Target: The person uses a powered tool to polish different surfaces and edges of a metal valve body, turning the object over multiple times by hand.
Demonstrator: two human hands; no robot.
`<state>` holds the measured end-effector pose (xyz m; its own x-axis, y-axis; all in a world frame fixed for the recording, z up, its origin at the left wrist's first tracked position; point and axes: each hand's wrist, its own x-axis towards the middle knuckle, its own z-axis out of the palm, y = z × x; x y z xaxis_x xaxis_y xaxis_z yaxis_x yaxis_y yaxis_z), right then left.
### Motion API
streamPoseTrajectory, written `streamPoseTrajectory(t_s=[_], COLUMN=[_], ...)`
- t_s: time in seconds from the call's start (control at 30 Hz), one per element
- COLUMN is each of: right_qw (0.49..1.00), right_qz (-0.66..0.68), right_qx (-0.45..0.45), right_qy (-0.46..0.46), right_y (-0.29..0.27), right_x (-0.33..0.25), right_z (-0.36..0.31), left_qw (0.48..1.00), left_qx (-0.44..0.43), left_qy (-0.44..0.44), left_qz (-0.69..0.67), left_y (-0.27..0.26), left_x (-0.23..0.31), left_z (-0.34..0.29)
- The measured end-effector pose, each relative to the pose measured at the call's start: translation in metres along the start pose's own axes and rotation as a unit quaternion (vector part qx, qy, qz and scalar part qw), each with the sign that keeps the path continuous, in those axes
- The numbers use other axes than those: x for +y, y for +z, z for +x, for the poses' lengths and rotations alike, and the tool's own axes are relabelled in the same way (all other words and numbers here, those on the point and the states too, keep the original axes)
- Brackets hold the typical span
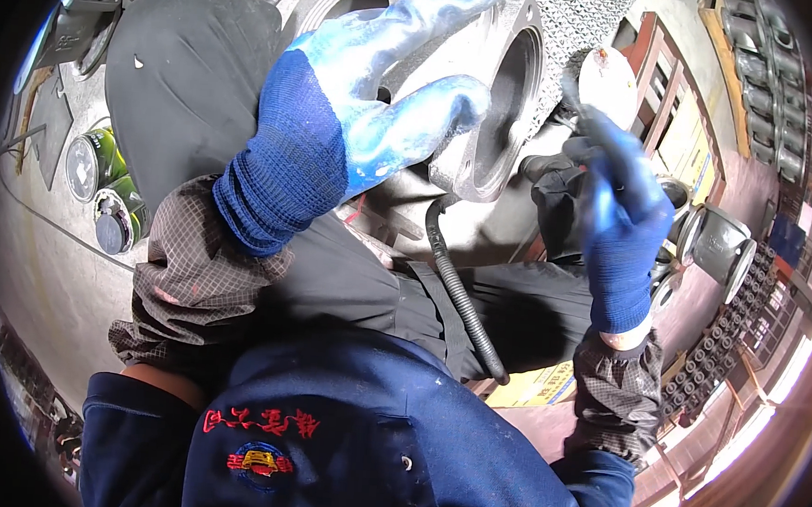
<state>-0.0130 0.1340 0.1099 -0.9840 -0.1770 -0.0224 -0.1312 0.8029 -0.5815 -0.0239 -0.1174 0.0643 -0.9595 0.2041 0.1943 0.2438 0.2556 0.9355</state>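
Observation:
My left hand [369, 93], in a blue coated glove, reaches over a grey flanged metal casting [518, 93] with a wide round bore. Its thumb and fingers are stretched apart, and it is hard to tell whether they touch the metal. To the right of the casting is my right hand [624, 192], also gloved in blue and smeared by motion. Dark, blurred finger shapes point up towards a white round piece [609, 87] behind them; whether they hold anything is unclear. A black ribbed hose [460, 289] lies across my lap below the casting.
Green-and-black cans [103, 189] stand on the floor at the left. Flanged metal fittings [718, 249] sit at the right, with rows of dark castings [765, 80] beyond. A reddish wooden frame [658, 78] and textured metallic sheeting [578, 22] lie behind the casting.

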Motion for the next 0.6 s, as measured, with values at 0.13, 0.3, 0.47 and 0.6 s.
streamPoseTrajectory(t_s=[0.13,0.3,0.47,0.6], right_qw=[0.903,0.871,0.937,0.915], right_qz=[0.317,0.368,0.126,0.288], right_qx=[0.116,0.164,0.100,0.063], right_qy=[0.266,0.281,0.311,0.275], right_y=[0.013,0.103,0.103,0.092], right_x=[-0.005,0.042,0.048,0.042], right_z=[0.003,0.015,0.022,-0.004], left_qw=[1.000,0.997,0.999,0.998], left_qx=[0.003,0.057,0.004,0.022], left_qy=[0.011,0.052,-0.038,0.055], left_qz=[-0.003,0.012,-0.036,0.035], left_y=[0.001,0.006,0.015,0.009], left_x=[-0.001,-0.005,0.012,0.002], left_z=[0.001,0.001,0.003,0.002])
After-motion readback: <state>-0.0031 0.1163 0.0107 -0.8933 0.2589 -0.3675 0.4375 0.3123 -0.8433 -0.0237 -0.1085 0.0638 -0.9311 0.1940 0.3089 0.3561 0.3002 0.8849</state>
